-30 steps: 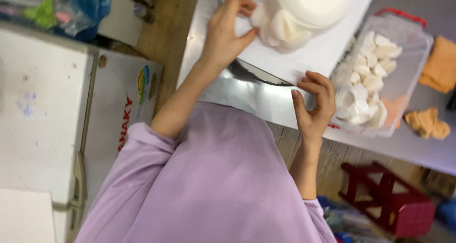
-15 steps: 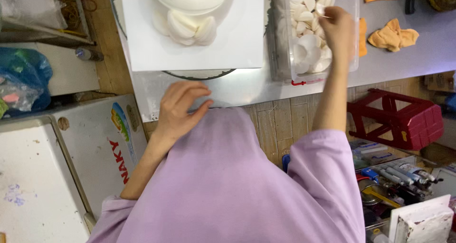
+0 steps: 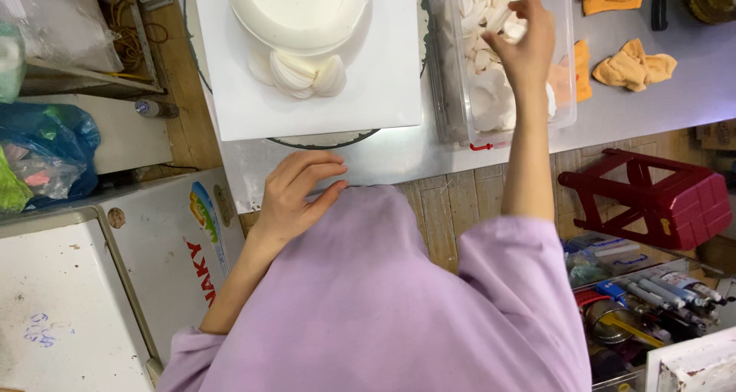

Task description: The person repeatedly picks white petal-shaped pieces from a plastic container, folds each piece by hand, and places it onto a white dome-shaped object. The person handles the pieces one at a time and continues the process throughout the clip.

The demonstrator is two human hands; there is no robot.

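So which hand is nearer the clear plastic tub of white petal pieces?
Right. The right hand is inside the clear plastic tub, fingers pinched on a white piece. The left hand rests at the counter's near edge, below the white board, well apart from it.

A small cake-decorating workshop, seen from above. A steel counter [image 3: 399, 154] carries a white cake [image 3: 299, 9] on a square board [image 3: 307, 93], set on a turntable [image 3: 322, 140], beside a clear tub of white petal pieces [image 3: 491, 93]. Orange cloths [image 3: 632, 66] lie nearby; a red plastic stool [image 3: 652, 196] and a chest freezer [image 3: 92, 285] crowd the wooden floor.
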